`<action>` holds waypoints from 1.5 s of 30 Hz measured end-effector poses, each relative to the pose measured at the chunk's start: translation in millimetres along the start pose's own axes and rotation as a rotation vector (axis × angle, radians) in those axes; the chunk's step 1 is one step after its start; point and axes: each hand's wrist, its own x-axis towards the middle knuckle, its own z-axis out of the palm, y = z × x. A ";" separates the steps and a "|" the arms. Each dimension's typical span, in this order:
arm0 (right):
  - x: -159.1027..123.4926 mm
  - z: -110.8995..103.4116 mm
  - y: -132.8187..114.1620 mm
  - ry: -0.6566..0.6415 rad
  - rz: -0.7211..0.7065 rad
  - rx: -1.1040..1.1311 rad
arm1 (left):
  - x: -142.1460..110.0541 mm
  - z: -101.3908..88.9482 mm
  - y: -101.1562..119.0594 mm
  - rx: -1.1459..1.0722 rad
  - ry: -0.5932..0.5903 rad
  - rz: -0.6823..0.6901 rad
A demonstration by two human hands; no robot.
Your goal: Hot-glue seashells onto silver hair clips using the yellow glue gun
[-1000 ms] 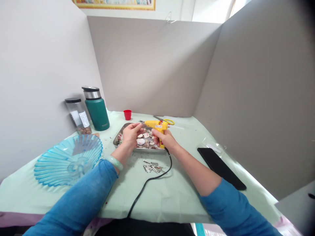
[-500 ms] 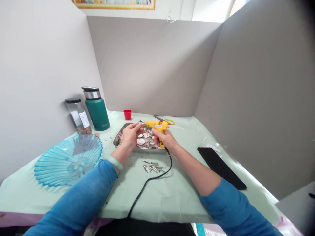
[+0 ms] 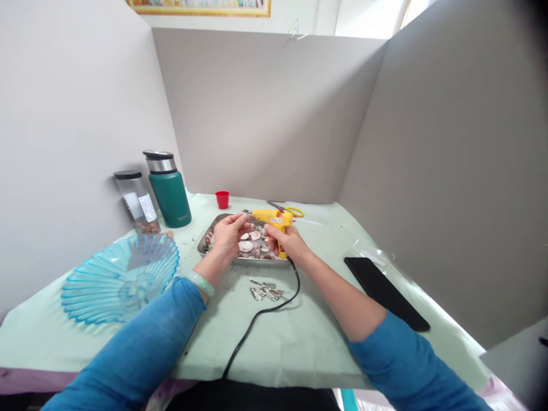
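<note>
My right hand (image 3: 289, 242) is wrapped round the handle of a yellow hot glue gun (image 3: 269, 217), held level with its nozzle to the left. In front of that nozzle, my left hand (image 3: 229, 233) pinches a small metal clip (image 3: 246, 212), mostly hidden by the fingers. Below both hands lies a metal tray (image 3: 261, 262) of seashells (image 3: 245, 246). A black cord (image 3: 257, 315) runs from the gun's handle over the near table edge. Several silver metal clips (image 3: 266, 291) lie in a loose pile nearer to me.
A blue glass dish (image 3: 103, 285) is at left, with a green bottle (image 3: 170, 197) and a clear jar (image 3: 139, 200) behind. Behind the tray are a red cup (image 3: 222, 200) and yellow-handled scissors (image 3: 295, 212). A black flat object (image 3: 383, 291) lies right, beside a plastic bag (image 3: 372, 254).
</note>
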 end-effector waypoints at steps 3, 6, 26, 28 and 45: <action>0.2 0.0 0.8 0.012 -0.004 -0.005 | -0.6 0.2 0.5 0.007 -0.006 0.001; 0.8 -0.6 1.7 -0.004 -0.005 -0.015 | -0.7 0.0 0.4 0.005 -0.005 0.001; 0.9 -0.9 1.3 -0.001 -0.015 -0.011 | 1.4 -0.1 -0.7 -0.010 0.001 0.002; 0.6 -0.5 1.0 0.008 -0.011 -0.004 | 2.7 -1.2 -2.1 -0.010 -0.005 0.004; 0.9 -1.2 1.3 -0.013 -0.016 -0.029 | 2.3 -1.9 -2.2 -0.016 -0.008 0.000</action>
